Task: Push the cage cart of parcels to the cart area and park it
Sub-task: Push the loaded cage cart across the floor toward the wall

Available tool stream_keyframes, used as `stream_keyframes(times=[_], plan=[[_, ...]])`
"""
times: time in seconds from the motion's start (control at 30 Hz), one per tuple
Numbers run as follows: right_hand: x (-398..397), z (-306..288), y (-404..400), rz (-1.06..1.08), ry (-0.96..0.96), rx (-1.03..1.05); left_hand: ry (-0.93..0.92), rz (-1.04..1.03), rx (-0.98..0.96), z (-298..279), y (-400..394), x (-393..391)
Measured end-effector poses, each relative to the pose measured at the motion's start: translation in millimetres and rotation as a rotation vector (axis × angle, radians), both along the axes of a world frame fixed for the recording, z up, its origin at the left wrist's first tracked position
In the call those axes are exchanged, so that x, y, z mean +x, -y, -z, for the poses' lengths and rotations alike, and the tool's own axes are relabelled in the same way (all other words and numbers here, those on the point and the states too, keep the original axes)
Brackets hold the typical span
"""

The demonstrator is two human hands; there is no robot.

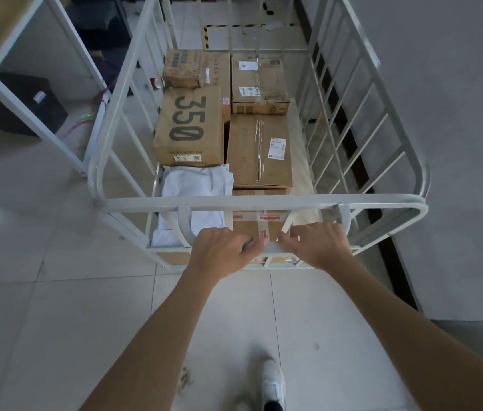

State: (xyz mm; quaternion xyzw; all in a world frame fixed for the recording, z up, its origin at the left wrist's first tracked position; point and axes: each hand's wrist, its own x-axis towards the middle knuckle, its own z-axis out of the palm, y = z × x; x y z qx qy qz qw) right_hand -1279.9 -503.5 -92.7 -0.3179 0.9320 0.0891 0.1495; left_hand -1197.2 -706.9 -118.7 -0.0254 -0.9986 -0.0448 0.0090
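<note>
— Where is the cage cart [264, 200]?

— It stands on the tiled floor [41, 307], directly in front of the person, close to the wall [456, 143] on the right and beside a white shelf frame [5, 93] on the left. Cardboard boxes [259, 149] and a grey bag [195, 185] lie inside.

— And each grip?

— The left hand [222, 252] is wrapped around the low handle bar [272, 248] at the near end. The right hand [317, 244] curls over the same bar just beside it. A white shoe [272, 384] shows below.

— Anything ahead?

— Yellow-and-black floor tape [205, 35] lies beyond the cart.
</note>
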Motion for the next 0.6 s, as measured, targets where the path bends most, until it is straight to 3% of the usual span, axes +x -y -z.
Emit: stream_keyframes(times=[0.43,0.6], plan=[[-107.1,14.1,41.0,-0.182,-0.047,0.044,0.010,0.017,-0.021,0.9,49.8,-104.1],[-153.1,15.5,58.4,-0.118,-0.035,0.002,0.031,0.021,-0.005,-0.3,66.7,-150.1]])
